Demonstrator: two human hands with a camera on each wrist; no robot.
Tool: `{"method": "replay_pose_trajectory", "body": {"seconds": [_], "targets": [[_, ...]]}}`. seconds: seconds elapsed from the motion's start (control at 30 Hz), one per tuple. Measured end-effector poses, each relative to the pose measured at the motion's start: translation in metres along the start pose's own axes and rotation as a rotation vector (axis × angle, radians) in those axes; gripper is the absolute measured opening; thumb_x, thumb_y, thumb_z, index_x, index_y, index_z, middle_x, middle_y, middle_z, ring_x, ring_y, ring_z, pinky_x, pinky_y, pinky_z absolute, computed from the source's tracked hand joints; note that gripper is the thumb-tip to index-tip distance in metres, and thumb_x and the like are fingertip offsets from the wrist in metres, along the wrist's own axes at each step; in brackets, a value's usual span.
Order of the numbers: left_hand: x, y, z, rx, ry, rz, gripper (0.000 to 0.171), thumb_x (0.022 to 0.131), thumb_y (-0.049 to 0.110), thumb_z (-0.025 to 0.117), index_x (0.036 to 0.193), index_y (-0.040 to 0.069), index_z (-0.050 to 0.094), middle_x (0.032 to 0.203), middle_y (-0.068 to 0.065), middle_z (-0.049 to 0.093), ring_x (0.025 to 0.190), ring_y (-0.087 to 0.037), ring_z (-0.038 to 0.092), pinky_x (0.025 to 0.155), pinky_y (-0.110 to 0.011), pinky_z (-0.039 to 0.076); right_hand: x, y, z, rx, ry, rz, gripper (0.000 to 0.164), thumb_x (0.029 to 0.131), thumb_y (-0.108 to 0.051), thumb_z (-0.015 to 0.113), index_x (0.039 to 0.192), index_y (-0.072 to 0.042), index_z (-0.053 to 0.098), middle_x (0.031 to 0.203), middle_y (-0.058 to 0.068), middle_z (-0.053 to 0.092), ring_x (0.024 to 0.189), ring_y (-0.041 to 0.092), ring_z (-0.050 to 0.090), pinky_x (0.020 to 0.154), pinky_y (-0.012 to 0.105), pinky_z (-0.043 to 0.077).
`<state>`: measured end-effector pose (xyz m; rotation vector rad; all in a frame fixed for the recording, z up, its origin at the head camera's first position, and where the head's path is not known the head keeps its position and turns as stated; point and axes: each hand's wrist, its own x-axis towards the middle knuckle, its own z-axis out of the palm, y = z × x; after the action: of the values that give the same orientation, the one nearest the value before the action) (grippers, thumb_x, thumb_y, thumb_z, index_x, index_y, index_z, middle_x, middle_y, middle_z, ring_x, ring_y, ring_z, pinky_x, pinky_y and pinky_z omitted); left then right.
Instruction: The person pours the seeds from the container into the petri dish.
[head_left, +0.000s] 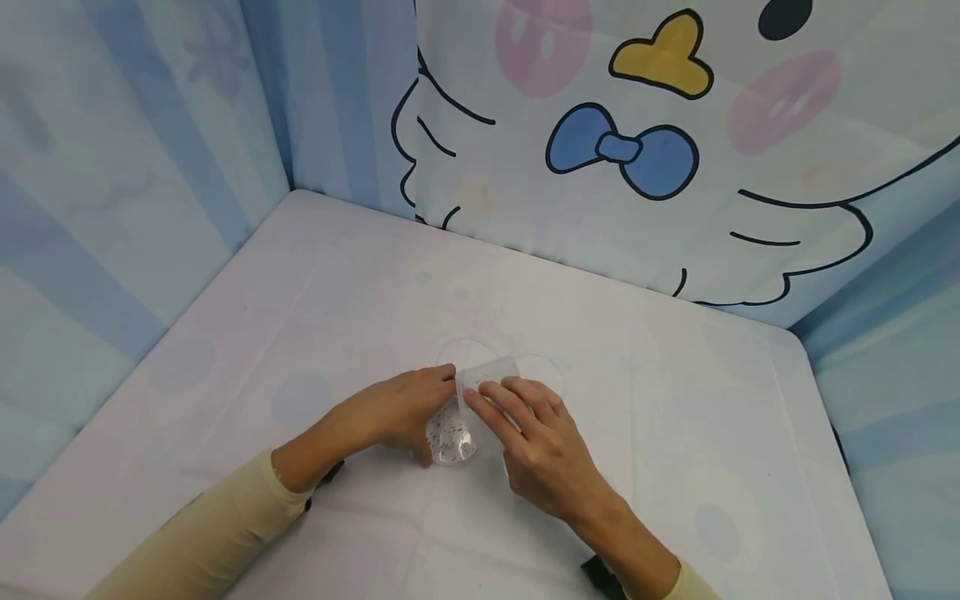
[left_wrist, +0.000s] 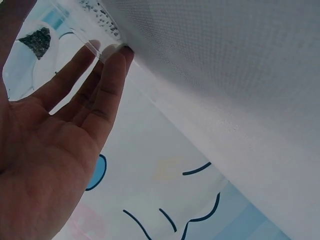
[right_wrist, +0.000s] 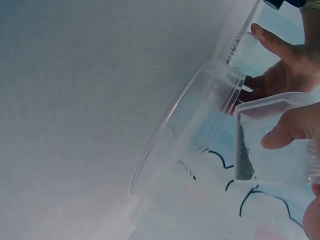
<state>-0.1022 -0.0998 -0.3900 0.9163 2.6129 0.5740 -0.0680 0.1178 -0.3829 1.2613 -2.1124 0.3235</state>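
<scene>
A round clear container (head_left: 451,440) with dark specks inside stands on the table. My left hand (head_left: 408,408) holds it from the left, thumb at the near side and fingers at the far side. In the left wrist view, the fingertips lie right at its clear wall beside the scattered specks (left_wrist: 106,22). My right hand (head_left: 538,446) grips a clear square plastic box (head_left: 486,372), tilted over the round container. Dark granules (right_wrist: 243,160) are gathered along one side of that box in the right wrist view, and the right thumb (right_wrist: 287,131) presses its face.
Faint clear round outlines show on the pale table (head_left: 720,417) behind the hands, one being a rim (head_left: 551,360) at the right. A large curved clear edge (right_wrist: 167,125) crosses the right wrist view. Printed curtains (head_left: 345,100) enclose the table at the back and sides.
</scene>
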Motion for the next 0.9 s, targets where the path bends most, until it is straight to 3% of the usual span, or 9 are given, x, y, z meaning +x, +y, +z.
{"method": "replay_pose_trajectory", "body": {"seconds": [0.9], "targets": [[0.0010, 0.0004, 0.0004, -0.005, 0.003, 0.033, 0.092, 0.050, 0.025, 0.096, 0.130, 0.015, 0.052, 0.115, 0.004, 0.052, 0.111, -0.018, 0.054, 0.095, -0.038, 0.046, 0.0041, -0.0037, -0.0071, -0.059, 0.019, -0.043, 0.037, 0.098, -0.003, 0.038, 0.127, -0.004, 0.061, 0.120, 0.009, 0.062, 0.110, 0.029, 0.055, 0.097, 0.041, 0.040]]}}
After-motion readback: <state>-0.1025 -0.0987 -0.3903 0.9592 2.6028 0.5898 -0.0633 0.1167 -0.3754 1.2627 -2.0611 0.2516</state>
